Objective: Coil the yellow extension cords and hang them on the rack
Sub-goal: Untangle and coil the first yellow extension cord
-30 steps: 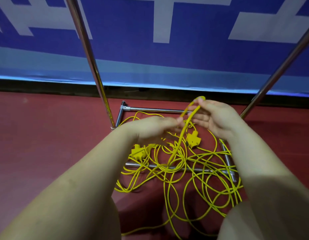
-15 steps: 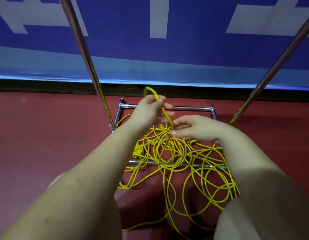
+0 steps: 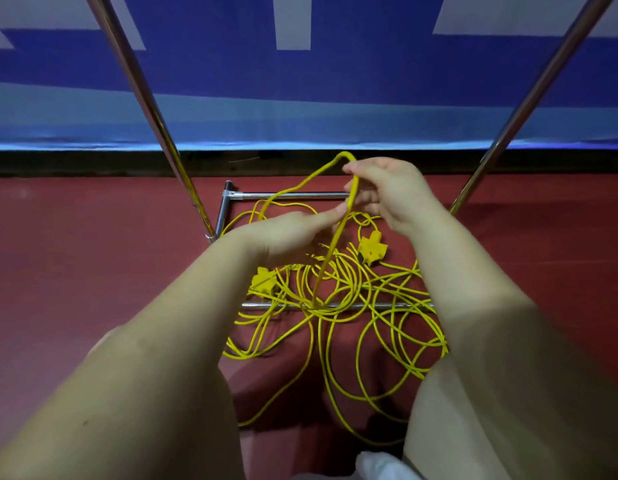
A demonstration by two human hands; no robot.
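Sprawling across the red floor (image 3: 75, 289), the yellow extension cords (image 3: 380, 327) are seen as a loose tangle of overlapping loops, draped over and around the base bars of the rack (image 3: 290, 195), whose two slanted chrome uprights rise out of view at the top. Nothing is seen hanging on the visible part of the rack, and no finished coil is visible, so the task is judged to be at an early stage: the first loop is only being formed, and nearly all the coiling, as well as the hanging, is left to be done. Behind the rack a blue and white banner (image 3: 370, 81) is stretched along the wall. A single raised strand is lifted clear of the pile and bent into a narrow loop; its upper bend is pinched by the right hand (image 3: 390, 195), fingers curled round the cord, while the left hand (image 3: 287, 237) is held just beside it, its extended fingertips meeting the descending strand; whether the cord is truly gripped there or merely touched cannot be told. The main hindrance is judged to be the tangle itself, since several loops are crossed over the near base bar and may catch as the cord is drawn up. Two yellow multi-outlet ends, a left socket block (image 3: 264, 280) and a right socket block (image 3: 371, 251), are lying in the pile and could snag in the loops.
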